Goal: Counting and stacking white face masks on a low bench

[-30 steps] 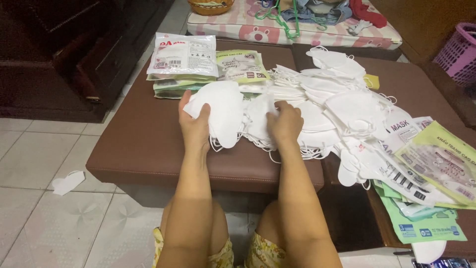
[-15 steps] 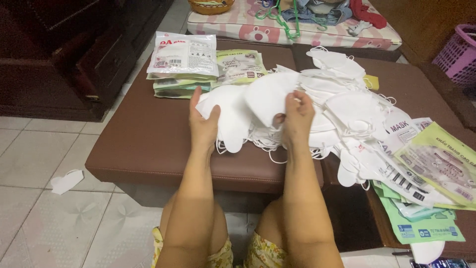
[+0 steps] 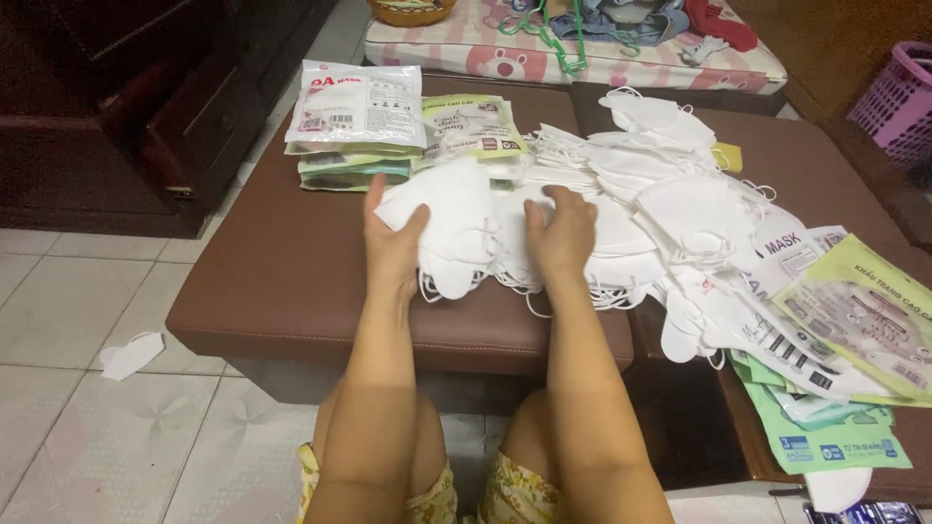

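Brown padded leather bench (image 3: 291, 281), carrying a wide heap of white folded face masks (image 3: 631, 209) spread from centre to 3 o'clock. Stacked flat printed plastic mask packets (image 3: 359, 121) are seen at 11 o'clock; green and white empty wrappers (image 3: 845, 330) are piled at 4 o'clock.

Bare brown leather bench top (image 3: 282, 281) lies open to the left of the left hand (image 3: 393, 243) and along the near edge. Stacked printed plastic packets (image 3: 359, 121) block the far left, and a heap of white face masks (image 3: 660, 209) with flat green-and-white packets (image 3: 854, 330) crowds everything right of the right hand (image 3: 561, 233).
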